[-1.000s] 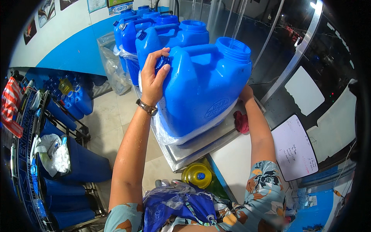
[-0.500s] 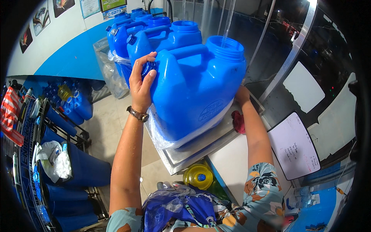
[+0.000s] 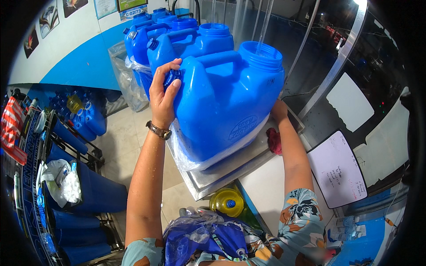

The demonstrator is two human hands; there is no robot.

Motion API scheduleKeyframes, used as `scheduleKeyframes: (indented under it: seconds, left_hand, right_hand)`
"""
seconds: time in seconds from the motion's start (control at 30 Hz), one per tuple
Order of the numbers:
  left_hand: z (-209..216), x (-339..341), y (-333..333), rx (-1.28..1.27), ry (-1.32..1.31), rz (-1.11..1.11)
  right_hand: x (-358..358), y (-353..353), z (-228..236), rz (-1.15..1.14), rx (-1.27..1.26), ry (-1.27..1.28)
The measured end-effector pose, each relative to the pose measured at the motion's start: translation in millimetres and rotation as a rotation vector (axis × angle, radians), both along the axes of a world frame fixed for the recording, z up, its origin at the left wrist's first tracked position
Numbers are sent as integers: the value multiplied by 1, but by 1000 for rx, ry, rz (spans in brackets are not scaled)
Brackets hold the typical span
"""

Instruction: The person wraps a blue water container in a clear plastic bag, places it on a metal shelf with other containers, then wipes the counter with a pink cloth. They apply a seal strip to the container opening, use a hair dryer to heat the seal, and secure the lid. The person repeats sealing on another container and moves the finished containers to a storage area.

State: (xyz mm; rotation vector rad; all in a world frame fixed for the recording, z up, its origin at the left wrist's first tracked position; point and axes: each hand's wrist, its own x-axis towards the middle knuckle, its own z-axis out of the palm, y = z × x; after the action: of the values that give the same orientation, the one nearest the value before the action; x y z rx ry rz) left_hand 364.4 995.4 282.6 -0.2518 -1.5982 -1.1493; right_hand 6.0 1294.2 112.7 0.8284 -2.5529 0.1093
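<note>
The left hand (image 3: 163, 91) is bent around the small blue cap (image 3: 172, 77) at the upper left corner of the large blue jug (image 3: 230, 102), with the thumb on one side of it and the fingers on the other. The right hand (image 3: 279, 111) is at the lower right side of the jug; its fingers are partly hidden behind it, so I cannot tell how far they are open or what they hold. This jug is standing in front of both forearms, above a metal tray (image 3: 202, 189), with clear plastic (image 3: 188, 163) around its base. A clear tube (image 3: 266, 24) is over its wide, uncovered mouth. Near the right wrist lies a dark red cloth (image 3: 274, 142). Behind the jug, other blue jugs (image 3: 215, 42) stand in a row.
</note>
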Motion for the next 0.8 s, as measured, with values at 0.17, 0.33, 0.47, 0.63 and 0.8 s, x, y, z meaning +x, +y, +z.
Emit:
scheduleKeyframes:
  seconds: [0.17,0.33,0.47,0.63,0.8]
  left_hand:
    - [0,0,0,-10,3,3]
    - [0,0,0,-6,2,-3]
    - [0,0,0,2,4,-9]
    - [-1,-1,-1,8,5,-16]
    - [-2,-1,-2,13,4,-32]
  right_hand:
    - [1,1,-1,-21,-7,-31]
    - [1,1,0,-3,33,-12]
    - [-2,1,-1,9,62,-10]
    - [-14,-3,-3,-25,99,-18]
    - [-30,-11,-3,-131,95,-69]
